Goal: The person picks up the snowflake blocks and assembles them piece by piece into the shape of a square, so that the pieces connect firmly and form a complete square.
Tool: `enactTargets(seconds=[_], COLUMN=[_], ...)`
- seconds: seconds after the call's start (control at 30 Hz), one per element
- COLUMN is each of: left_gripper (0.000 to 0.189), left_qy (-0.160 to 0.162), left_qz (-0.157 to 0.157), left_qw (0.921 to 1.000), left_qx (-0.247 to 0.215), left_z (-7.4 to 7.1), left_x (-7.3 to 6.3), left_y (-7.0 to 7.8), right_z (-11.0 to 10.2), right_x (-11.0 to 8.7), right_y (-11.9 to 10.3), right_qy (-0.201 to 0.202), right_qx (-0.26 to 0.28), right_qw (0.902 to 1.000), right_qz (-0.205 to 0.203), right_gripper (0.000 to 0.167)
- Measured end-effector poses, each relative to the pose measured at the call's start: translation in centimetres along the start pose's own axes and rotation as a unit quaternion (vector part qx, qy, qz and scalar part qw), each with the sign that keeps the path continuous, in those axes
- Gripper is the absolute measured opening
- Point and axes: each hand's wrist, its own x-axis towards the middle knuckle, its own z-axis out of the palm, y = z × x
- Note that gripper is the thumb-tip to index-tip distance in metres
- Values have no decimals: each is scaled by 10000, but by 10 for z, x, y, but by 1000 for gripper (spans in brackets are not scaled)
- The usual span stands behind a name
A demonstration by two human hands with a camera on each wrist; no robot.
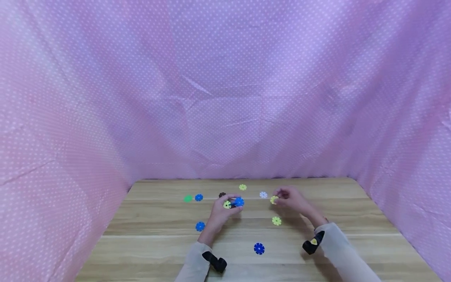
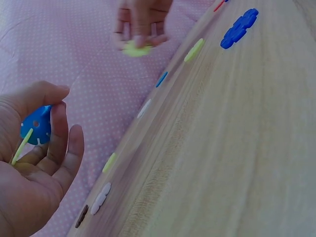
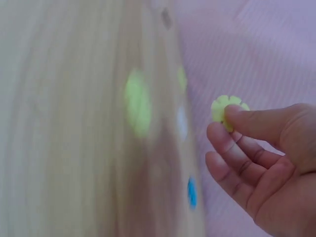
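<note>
My left hand (image 1: pixel 220 212) grips a blue notched plastic disc (image 1: pixel 239 201) joined to a yellow disc (image 1: pixel 227 204). In the left wrist view the blue disc sits between thumb and fingers, and the yellow one shows edge-on near the palm. To the right, raised over the table, my right hand (image 1: pixel 293 200) pinches another yellow disc (image 1: pixel 273 200) between thumb and forefinger. The right wrist view shows this disc (image 3: pixel 221 112) flat-on with its notched rim, partly covered by the thumb.
On the wooden table (image 1: pixel 148 243) lie a green disc (image 1: pixel 188 198), blue discs (image 1: pixel 200 226), a dark brown disc (image 1: pixel 222 194), a white disc (image 1: pixel 263 194), yellow discs (image 1: pixel 276 221) and a dark blue disc (image 1: pixel 258 248). A pink dotted cloth (image 1: pixel 225 137) hangs behind and at both sides.
</note>
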Motion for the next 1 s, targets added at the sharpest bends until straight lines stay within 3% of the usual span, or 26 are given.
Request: enactTargets(seconds=[0.17,0.43,1.0], left_gripper=[40,41,38], left_qy=[2,17,-97], left_qz=[47,37,-131], left_qw=[10000,9999,9997], left_qx=[-15,121,-161], left_z=[1,1,-7], left_x=[0,3,12], left_y=[-2,-1,-3], right_z=[23,51,82], right_x=[12,21,30], right_y=[-25,-38,-39], right_qy=[158,132,357], right_qx=[795,1309,1093], right_qw=[9967,9911,9931], right_qz=[-53,207,213], right_gripper=[22,23,19])
